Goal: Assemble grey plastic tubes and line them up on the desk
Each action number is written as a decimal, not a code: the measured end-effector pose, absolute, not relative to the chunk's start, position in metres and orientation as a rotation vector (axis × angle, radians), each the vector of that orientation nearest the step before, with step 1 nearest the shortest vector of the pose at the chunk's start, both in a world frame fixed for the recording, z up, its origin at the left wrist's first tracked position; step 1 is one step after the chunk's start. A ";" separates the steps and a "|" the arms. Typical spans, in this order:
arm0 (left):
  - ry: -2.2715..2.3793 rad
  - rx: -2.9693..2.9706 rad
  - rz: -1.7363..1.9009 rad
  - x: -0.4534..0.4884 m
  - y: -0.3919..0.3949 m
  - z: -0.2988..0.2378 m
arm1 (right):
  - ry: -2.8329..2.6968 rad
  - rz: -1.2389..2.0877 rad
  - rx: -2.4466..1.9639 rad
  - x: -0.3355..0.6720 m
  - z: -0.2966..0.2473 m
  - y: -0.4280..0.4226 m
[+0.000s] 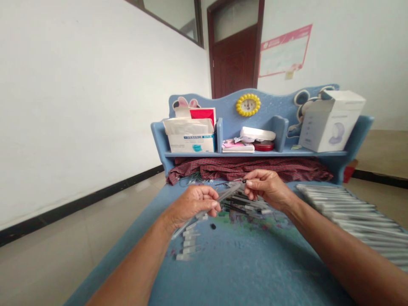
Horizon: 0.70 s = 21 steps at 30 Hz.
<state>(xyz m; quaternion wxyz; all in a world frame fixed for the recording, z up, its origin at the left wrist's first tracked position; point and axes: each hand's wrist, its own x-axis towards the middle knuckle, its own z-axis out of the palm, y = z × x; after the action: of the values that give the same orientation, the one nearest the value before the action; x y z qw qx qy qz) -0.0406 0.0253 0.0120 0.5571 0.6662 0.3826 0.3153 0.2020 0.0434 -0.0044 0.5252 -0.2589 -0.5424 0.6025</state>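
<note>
My left hand (199,202) is closed around a clear, slender plastic tube (228,193), which slants up to the right; whether it is one tube or a few together I cannot tell. At the tube's upper end, my right hand (267,187) pinches a small black piece (244,181) between thumb and fingertips. Beneath and beyond the hands lies a loose pile of thin black and clear parts (245,206). Several whitish, translucent cap-like pieces (190,244) form a row below my left hand. Close to them rests a small black bit (213,226).
A thick stack of clear tubes (360,219) covers the right side of the blue table (248,267). Behind, a blue shelf (194,154) carries an open mask box (191,138), a white carton (328,123) and a red tin (264,146). Checked cloth (219,168) is bunched underneath.
</note>
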 end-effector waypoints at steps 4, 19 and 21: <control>0.909 1.572 0.737 -0.041 0.026 0.011 | -1.298 1.439 -0.628 0.201 -0.003 0.042; 0.921 1.601 0.708 -0.040 0.024 0.013 | -1.379 1.421 -0.640 0.201 -0.007 0.043; 0.912 1.614 0.696 -0.041 0.025 0.012 | -1.408 1.404 -0.649 0.202 -0.008 0.043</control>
<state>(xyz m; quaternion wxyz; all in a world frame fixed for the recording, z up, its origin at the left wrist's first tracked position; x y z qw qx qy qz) -0.0412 0.0250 0.0121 0.5488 0.6814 0.3851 0.2937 0.2015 0.0430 -0.0078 0.5012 -0.2686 -0.5825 0.5809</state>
